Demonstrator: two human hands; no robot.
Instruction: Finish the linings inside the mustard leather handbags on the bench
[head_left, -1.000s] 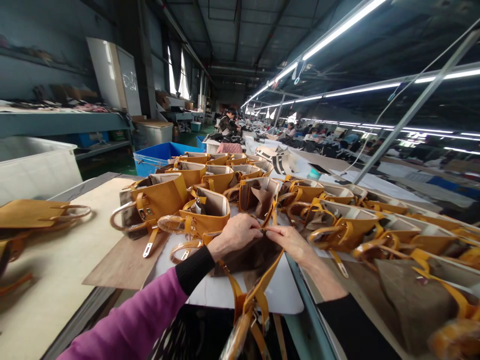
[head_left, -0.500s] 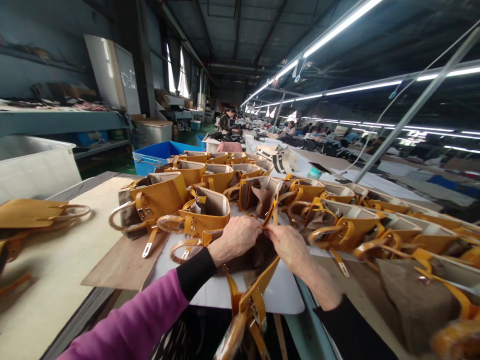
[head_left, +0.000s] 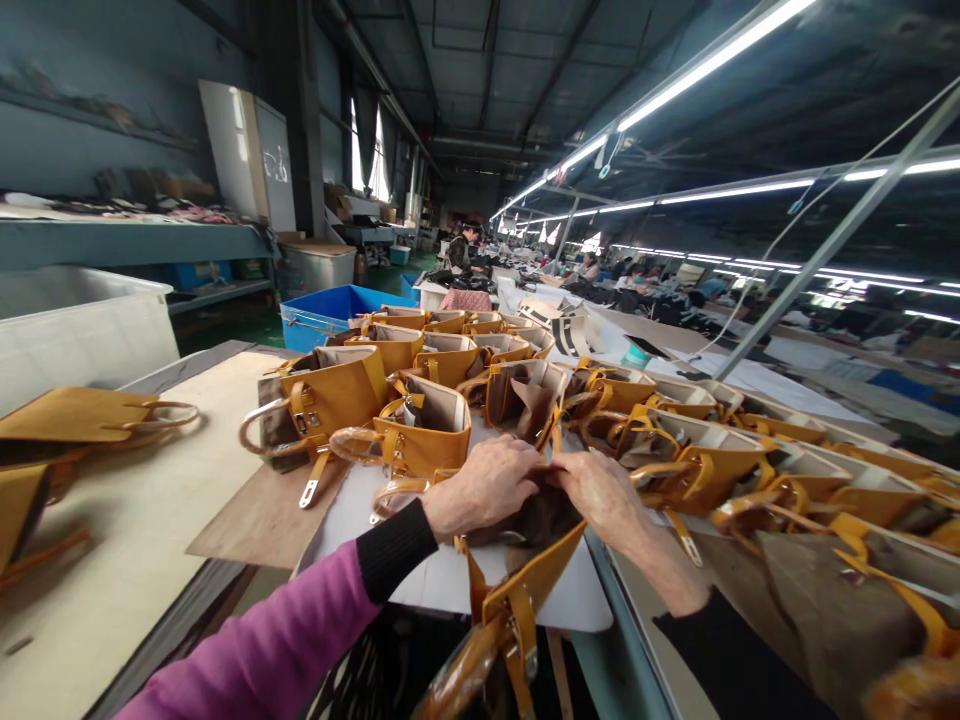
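Observation:
My left hand (head_left: 491, 483) and my right hand (head_left: 600, 492) meet over a brown and mustard handbag (head_left: 525, 560) lying on a white board (head_left: 450, 580) in front of me. Both hands have their fingers curled and pressed onto the bag's brown upper part, gripping it. The bag's yellow straps and handle (head_left: 502, 630) hang down over the board's near edge. Just beyond my hands stand several open mustard handbags (head_left: 424, 430) with lined insides.
Rows of mustard handbags (head_left: 697, 450) fill the long table to the right and ahead. A flat bag (head_left: 82, 415) lies on the beige table at left. A blue bin (head_left: 330, 305) and a white bin (head_left: 82, 330) stand behind. Other people work far down the hall.
My hands have pushed down closer together on the bag, folding its brown top lower. The view has shifted slightly to the left and down.

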